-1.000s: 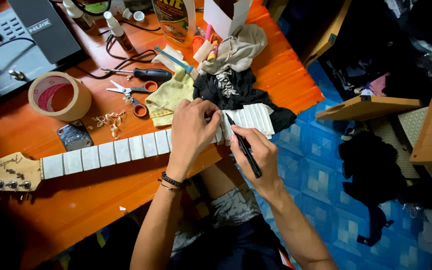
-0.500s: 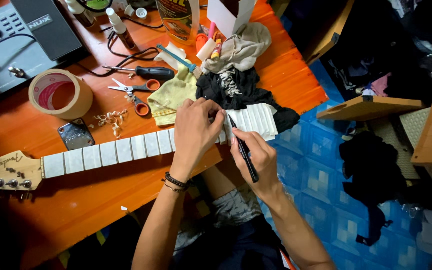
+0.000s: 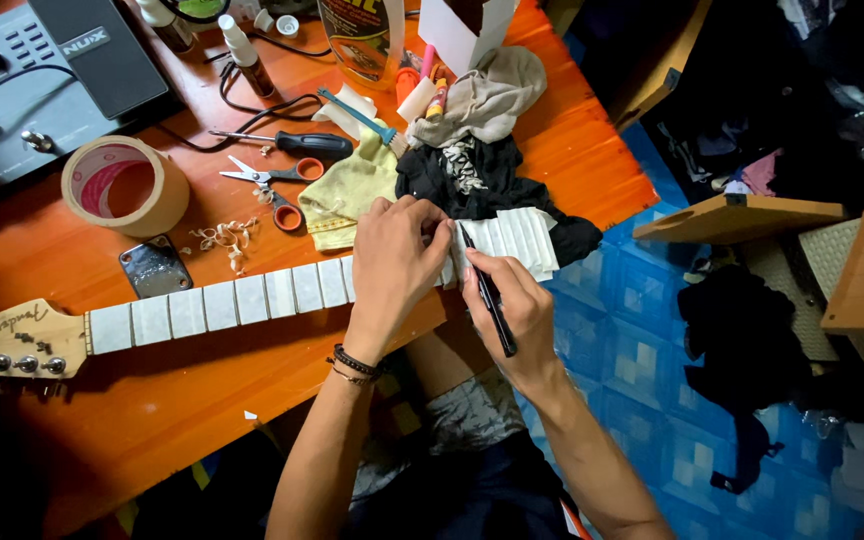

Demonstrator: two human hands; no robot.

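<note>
A guitar neck [image 3: 242, 298] lies across the orange table [image 3: 152, 400], its fretboard covered in pale tape strips, headstock [image 3: 12, 340] at the left. My left hand [image 3: 392, 265] presses down on the neck near its right end. My right hand [image 3: 512, 300] holds a thin black tool [image 3: 487, 290] like a pen, its tip touching the taped fretboard beside my left fingers. The taped end of the neck [image 3: 524, 235] rests on a black cloth [image 3: 472, 185].
A roll of tan tape [image 3: 124, 185], a metal plate [image 3: 155, 266], wood shavings [image 3: 224, 236], orange-handled scissors [image 3: 272, 175], a screwdriver [image 3: 297, 143], a yellow rag [image 3: 352, 190], a grey cloth [image 3: 487, 100], bottles and a grey device [image 3: 52, 70] crowd the table. Blue floor lies right.
Both hands stay on the neck's right end. The black tool's tip has shifted slightly along the taped fretboard; the view has drifted a little.
</note>
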